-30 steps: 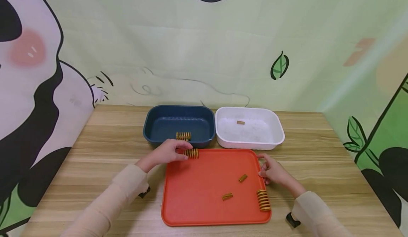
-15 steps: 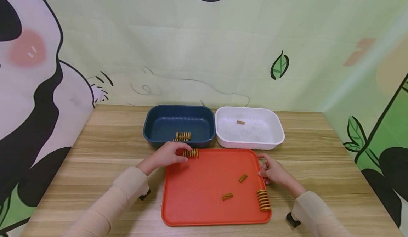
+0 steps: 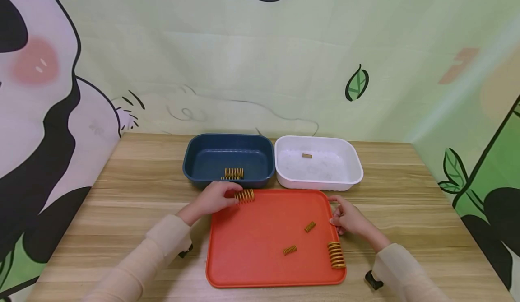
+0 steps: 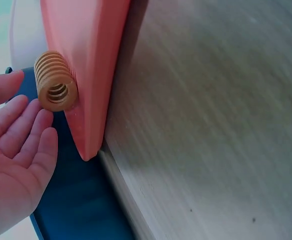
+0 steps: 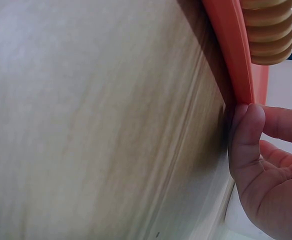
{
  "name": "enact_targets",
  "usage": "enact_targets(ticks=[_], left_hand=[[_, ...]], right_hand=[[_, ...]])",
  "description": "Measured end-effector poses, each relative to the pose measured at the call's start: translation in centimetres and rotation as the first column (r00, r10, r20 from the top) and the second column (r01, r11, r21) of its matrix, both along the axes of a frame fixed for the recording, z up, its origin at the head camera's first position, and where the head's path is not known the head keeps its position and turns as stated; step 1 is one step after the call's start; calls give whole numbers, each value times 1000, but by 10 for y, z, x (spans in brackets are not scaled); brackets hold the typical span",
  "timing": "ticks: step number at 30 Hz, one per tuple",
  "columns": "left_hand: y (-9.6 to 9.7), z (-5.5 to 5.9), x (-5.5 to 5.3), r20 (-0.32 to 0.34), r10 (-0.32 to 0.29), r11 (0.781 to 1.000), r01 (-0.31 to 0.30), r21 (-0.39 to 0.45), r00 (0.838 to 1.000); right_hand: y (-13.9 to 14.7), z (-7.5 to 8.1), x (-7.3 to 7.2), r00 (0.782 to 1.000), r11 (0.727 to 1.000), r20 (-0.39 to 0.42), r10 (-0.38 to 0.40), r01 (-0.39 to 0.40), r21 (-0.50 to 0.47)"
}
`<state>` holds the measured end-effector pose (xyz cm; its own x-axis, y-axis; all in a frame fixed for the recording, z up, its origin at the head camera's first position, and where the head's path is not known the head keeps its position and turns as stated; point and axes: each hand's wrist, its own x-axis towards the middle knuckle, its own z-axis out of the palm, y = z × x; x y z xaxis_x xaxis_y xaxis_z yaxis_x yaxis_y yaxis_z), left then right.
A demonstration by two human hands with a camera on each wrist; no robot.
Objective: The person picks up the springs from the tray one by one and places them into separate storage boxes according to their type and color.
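In the blue bin [image 3: 207, 157], two large springs [image 3: 234, 173]; in the white bin [image 3: 318, 185] alongside, one small brown cylinder [image 3: 307, 156]. On the red tray [image 3: 256, 229], two small springs [image 3: 290, 250], an edge spring [image 3: 336, 255] at near right and a corner spring [image 3: 245, 195] at far left. With left hand [image 3: 215, 197], thumb and fingers apart beside the corner spring; cannot tell if touching. With right hand [image 3: 348, 218], pinching the tray's right rim.

Staged tabletop set, seemingly: wood-grain table [image 3: 162, 175], pale-green backdrop [image 3: 260, 67] printed with cartoon animal [image 3: 57, 121], leaves [image 3: 357, 83]
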<state>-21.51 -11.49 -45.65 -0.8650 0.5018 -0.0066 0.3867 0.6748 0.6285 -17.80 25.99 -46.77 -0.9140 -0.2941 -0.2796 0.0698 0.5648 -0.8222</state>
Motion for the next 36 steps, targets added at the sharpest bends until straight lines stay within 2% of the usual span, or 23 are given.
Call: enact_targets(ticks=[6, 11, 20, 28, 36], left_hand=[[5, -5, 1, -26, -23, 998, 22, -52, 999], [10, -8, 1, -28, -26, 998, 25, -55, 999], [19, -13, 0, -21, 38, 993, -40, -111, 999], [23, -15, 1, 24, 103, 991, -100, -94, 994], [23, -17, 1, 44, 131, 991, -130, -18, 990]], right_hand=[[0, -1, 0, 1000, 1000, 4, -6, 6, -1], [0, -2, 0, 1000, 1000, 6, -9, 9, -6], [2, -4, -1, 1000, 1000, -6, -3, 3, -6], [3, -5, -2, 1000, 1000, -7, 3, -3, -5], [2, -5, -1, 1000, 1000, -7, 3, -3, -14]])
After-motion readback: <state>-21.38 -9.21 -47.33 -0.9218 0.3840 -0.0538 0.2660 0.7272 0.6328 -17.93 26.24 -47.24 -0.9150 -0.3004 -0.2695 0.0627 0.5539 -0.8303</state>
